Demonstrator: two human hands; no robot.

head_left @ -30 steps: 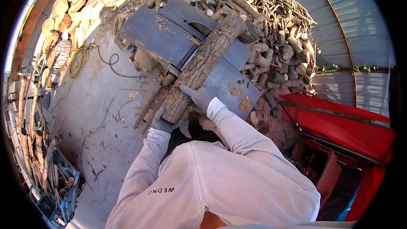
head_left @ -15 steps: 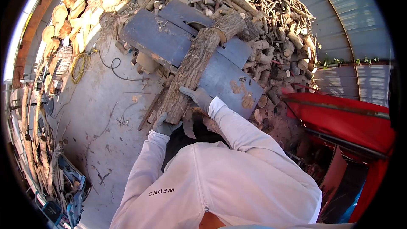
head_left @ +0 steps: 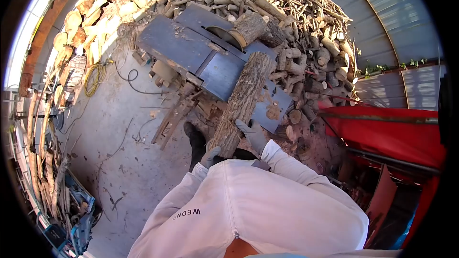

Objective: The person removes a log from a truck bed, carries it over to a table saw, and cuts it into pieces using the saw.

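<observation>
A thick bark-covered log [head_left: 243,100] slants from my waist up over the right part of a metal saw table [head_left: 220,72]. My left hand [head_left: 210,156], in a grey glove, grips the log's near end from the left side. My right hand [head_left: 253,135], gloved too, lies against the log's right side with fingers partly spread on the bark. Part of a round saw blade [head_left: 224,36] rises from the table beyond the log. A shorter cut piece [head_left: 250,27] lies beside the blade, on its right.
Behind the table rises a large heap of cut wood [head_left: 322,57]. Split logs are stacked [head_left: 72,21] at the upper left. A yellow cable coil [head_left: 94,80] lies on the floor. At the right is a red cover [head_left: 382,131]; long branches [head_left: 48,162] stand at the left.
The log has been cut through; its far piece stays by the blade. Both hands have moved right and back with the longer part, uncovering the blade and table.
</observation>
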